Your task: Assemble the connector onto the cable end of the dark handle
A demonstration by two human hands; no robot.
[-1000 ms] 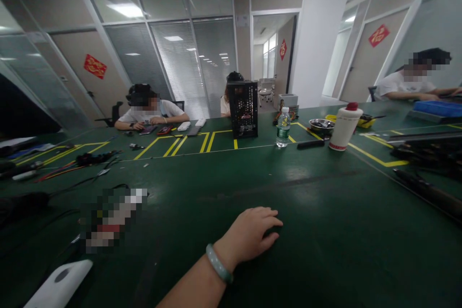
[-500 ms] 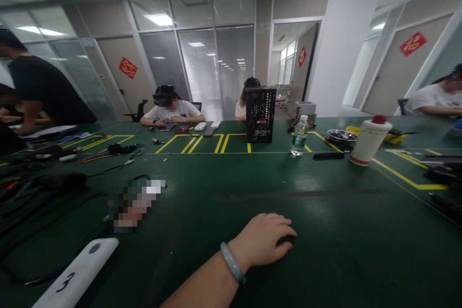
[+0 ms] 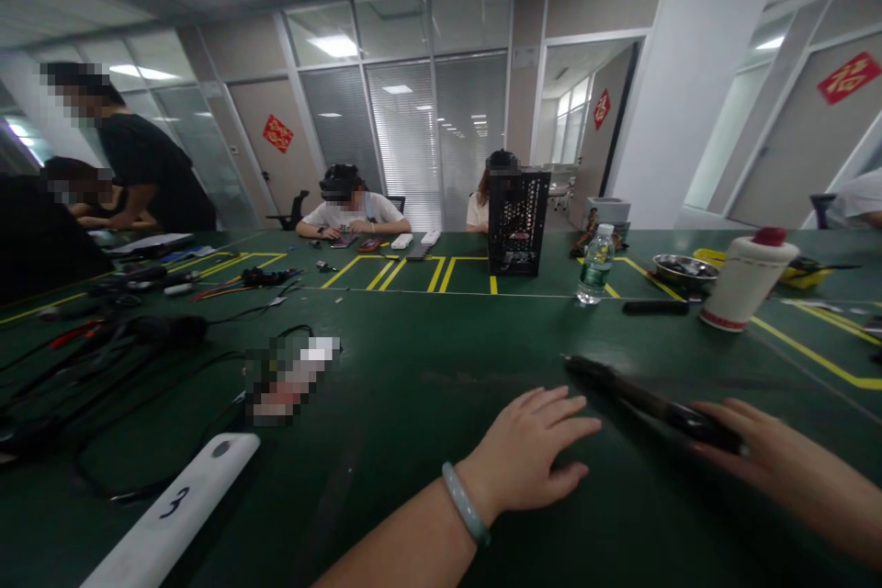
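Observation:
My left hand [image 3: 534, 450], a pale green bangle [image 3: 466, 503] on its wrist, is over the green table [image 3: 413, 450] with its fingers spread and nothing in it. Coming in from the right, my right hand [image 3: 764, 450] is closed around the rear of a long black electric screwdriver [image 3: 644, 400]. The tool slants across the table, its thin tip pointing to the far left, beyond the fingers of my left hand. Motion blur softens the tool and my right hand; whether the tool touches the table I cannot tell.
A black computer case [image 3: 518, 222] stands upright across the table. Right of it are a water bottle [image 3: 596, 266], a metal bowl [image 3: 684, 271] and a white bottle with a red cap [image 3: 748, 285]. Cables [image 3: 148, 340] and a white power strip [image 3: 179, 510] lie left. Several people sit or stand beyond.
My right hand has come into view from the right with the black electric screwdriver. My left hand's fingers have spread a little. The view has turned slightly left.

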